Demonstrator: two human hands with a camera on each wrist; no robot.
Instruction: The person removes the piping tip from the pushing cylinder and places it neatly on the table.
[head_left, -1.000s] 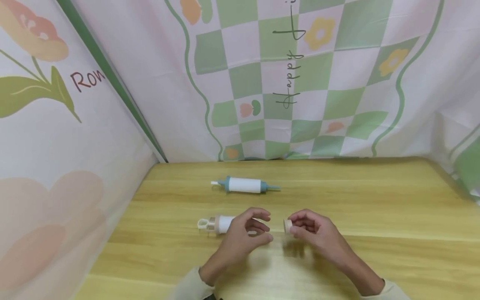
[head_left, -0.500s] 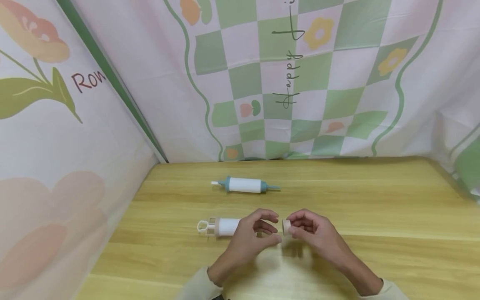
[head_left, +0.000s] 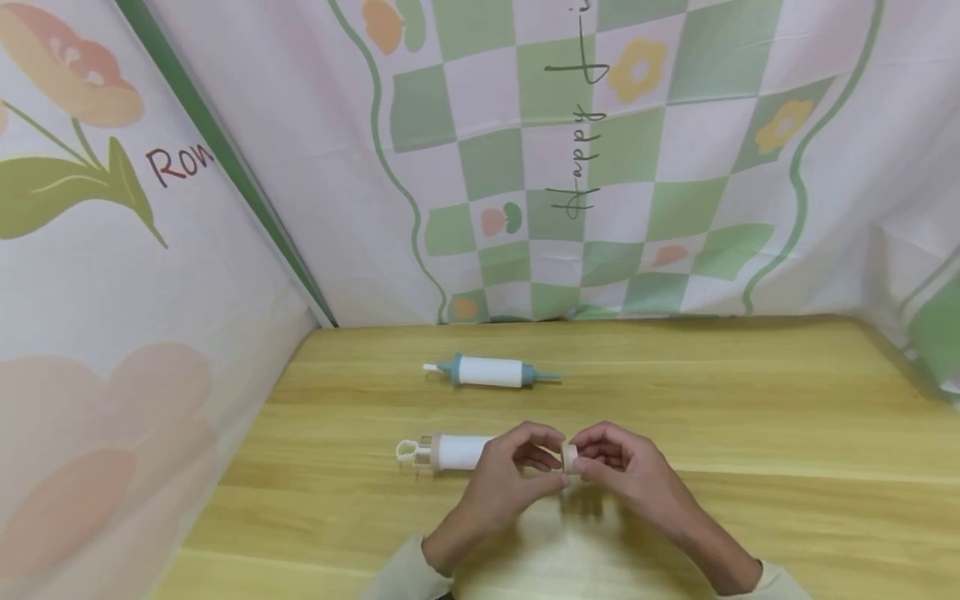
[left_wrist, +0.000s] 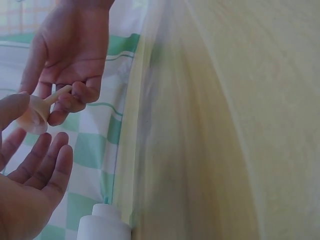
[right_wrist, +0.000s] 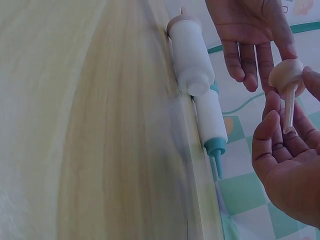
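Between my hands is a beige nozzle cap (head_left: 569,457) with a slim spout, held above the table. My right hand (head_left: 637,468) pinches it from the right, and its spout (right_wrist: 289,107) points back into that hand. On the other side, my left hand (head_left: 504,475) has thumb and fingertip at the wide rim of the cap (left_wrist: 34,116); its other fingers stay spread. Behind the left hand lies a white syringe-like tube (head_left: 460,452) with a beige collar and a looped plunger handle. Its uncapped neck (right_wrist: 197,85) shows in the right wrist view.
Farther back on the wooden table (head_left: 750,400) lies a similar white tube (head_left: 491,372) with teal ends and a thin teal nozzle. A checkered curtain (head_left: 551,208) hangs along the back edge, and another printed cloth (head_left: 97,292) stands at the left.
My left hand has moved right, away from the white tube, until its fingertips reach the cap's rim. The right hand keeps hold of the cap, nearly in place.
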